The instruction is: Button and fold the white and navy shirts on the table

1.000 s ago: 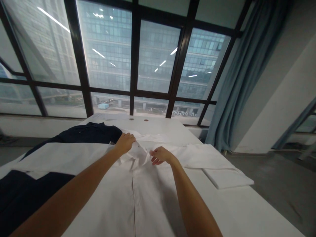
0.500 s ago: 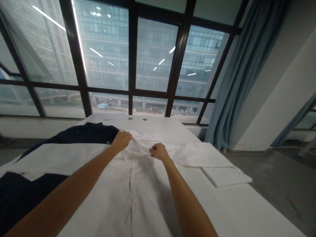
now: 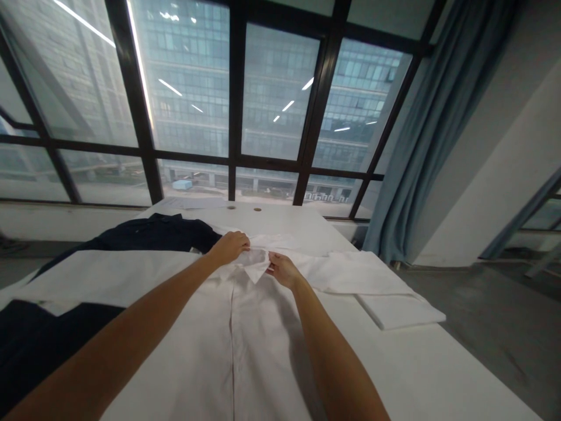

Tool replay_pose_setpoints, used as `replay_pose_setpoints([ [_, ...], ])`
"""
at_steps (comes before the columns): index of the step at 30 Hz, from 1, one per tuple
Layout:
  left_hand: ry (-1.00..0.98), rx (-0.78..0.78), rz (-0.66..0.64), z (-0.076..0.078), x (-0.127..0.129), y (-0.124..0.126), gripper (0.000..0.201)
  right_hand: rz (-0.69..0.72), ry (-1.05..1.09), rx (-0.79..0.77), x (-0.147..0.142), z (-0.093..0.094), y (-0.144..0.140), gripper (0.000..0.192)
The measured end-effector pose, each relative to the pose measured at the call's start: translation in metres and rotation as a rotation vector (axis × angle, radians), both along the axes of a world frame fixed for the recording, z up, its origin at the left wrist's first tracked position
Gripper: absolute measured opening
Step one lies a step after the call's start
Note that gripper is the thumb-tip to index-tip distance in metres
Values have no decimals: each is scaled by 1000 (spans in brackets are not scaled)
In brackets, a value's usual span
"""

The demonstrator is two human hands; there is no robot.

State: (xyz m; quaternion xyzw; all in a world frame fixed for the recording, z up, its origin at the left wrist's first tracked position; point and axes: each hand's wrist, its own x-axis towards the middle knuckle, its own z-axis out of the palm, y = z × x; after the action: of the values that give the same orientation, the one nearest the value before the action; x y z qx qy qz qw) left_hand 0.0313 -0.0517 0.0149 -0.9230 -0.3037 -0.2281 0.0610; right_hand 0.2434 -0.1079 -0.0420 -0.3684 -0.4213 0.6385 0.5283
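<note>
Hands meet at the far edge of the worktop (image 3: 438, 374): left hand (image 3: 230, 246) and right hand (image 3: 283, 270) each pinch the white shirt's (image 3: 245, 339) collar (image 3: 258, 266).

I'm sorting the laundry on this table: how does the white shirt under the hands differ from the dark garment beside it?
The white shirt lies spread flat, front up, its placket running down the middle; the dark navy garment lies rumpled at the far left, partly covered by the white shirt's sleeve. Both hands work on the white shirt: the left hand and right hand pinch its collar; neither hand touches the dark garment. Both garments lie on the same white table.
</note>
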Motion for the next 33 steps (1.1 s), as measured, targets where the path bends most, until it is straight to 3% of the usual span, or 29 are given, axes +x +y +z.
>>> replay_pose_setpoints([
  [8, -86, -87, 61, -11, -8, 13, 24, -122, 100, 7, -13, -24, 11, 46],
  [10, -92, -106, 110, -13, -3, 14, 25, -194, 3, 25, -16, -30, 14, 44],
  [13, -46, -85, 160, -11, 1, 15, 25, -327, -256, 114, -17, -33, 15, 26],
  [17, 38, -43, 258, -2, 2, 16, 27, -542, -594, 464, -11, -20, 9, 14],
  [20, 104, -12, 312, 3, 2, 15, 26, -414, -821, 781, -5, -1, -1, 22],
  [24, 131, -20, 277, 6, 3, 15, 25, -132, -1295, 951, -6, 19, -16, 41],
  [26, 118, -51, 227, 8, 3, 14, 26, -125, -1512, 987, -10, 24, -22, 44],
  [28, 88, -64, 166, 12, 1, 10, 28, -168, -1630, 997, -13, 28, -25, 34],
  [31, 9, 28, 79, 14, -11, -6, 31, -255, -1686, 953, -12, 32, -27, 14],
  [33, -5, 97, 24, 7, -27, -18, 32, -302, -1684, 924, -10, 33, -26, 10],
])
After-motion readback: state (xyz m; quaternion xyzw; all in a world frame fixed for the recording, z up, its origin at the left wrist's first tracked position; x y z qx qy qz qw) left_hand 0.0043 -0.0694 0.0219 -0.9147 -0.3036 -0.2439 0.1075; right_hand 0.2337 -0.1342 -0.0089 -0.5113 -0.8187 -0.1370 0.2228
